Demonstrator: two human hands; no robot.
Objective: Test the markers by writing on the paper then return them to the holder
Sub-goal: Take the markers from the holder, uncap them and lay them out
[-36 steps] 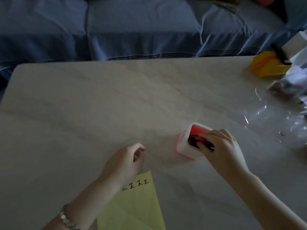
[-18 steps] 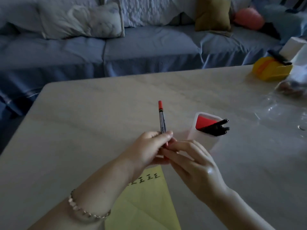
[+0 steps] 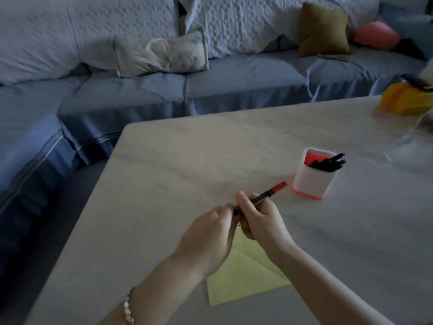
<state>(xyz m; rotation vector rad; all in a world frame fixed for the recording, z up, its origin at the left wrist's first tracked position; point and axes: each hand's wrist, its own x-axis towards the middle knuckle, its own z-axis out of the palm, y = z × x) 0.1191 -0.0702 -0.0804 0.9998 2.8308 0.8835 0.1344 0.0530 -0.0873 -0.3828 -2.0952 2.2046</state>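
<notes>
Marker [image 3: 262,199] lies slanted in the right hand [image 3: 261,218], clenched round its barrel, red cap outward; the left hand [image 3: 212,233] pinches the near end, likely to uncap. Paper [image 3: 243,280] waits beneath the grip on the tabletop [image 3: 187,160], holder [image 3: 314,178] just beyond.

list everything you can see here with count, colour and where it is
table: 1, pale marble, centre
holder: 1, white with red base, right of centre on the table
markers in holder: several, black, exact count unclear
held marker: 1, dark with red end, in both hands
paper: 1, yellow, near table edge under the hands
yellow object: 1, far right edge
sofa: 1, blue, behind the table
cushions: pale, olive, pink
bracelet: 1, left wrist
left hand: grip on marker's near end
right hand: grip around marker
</notes>
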